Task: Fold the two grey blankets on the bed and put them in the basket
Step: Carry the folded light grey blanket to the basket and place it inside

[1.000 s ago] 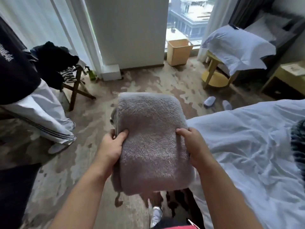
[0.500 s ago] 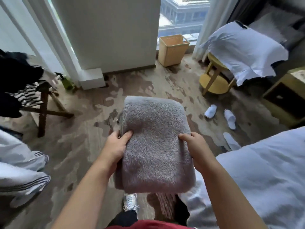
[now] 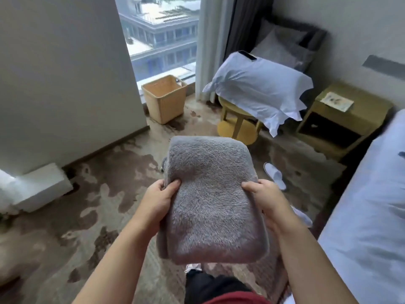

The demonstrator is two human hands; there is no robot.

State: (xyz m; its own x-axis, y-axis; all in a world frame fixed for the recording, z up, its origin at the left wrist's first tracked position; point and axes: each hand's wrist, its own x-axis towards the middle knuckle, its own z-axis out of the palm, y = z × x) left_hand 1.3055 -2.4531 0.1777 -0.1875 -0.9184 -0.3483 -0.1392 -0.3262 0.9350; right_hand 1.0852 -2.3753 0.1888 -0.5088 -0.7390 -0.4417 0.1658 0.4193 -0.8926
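Note:
A folded grey fleece blanket (image 3: 210, 194) is held level in front of me above the carpet. My left hand (image 3: 156, 199) grips its left edge with the thumb on top. My right hand (image 3: 268, 200) grips its right edge the same way. The tan woven basket (image 3: 164, 99) stands on the floor by the window, well beyond the blanket and a little left of it; its inside is not visible. The bed (image 3: 368, 216) with white sheets lies at the right edge. No other grey blanket is in view.
A white wall (image 3: 65, 73) fills the left. A small yellow round table (image 3: 238, 123) carries a white pillow (image 3: 258, 88), right of the basket. A yellow nightstand (image 3: 341, 119) stands beyond the bed. White slippers (image 3: 275, 175) lie on the patterned carpet.
The view has swung right and moved forward: the basket, pillow and nightstand appear larger and nearer, and the clothes rack has left the frame. Both hands keep the same grip on the blanket.

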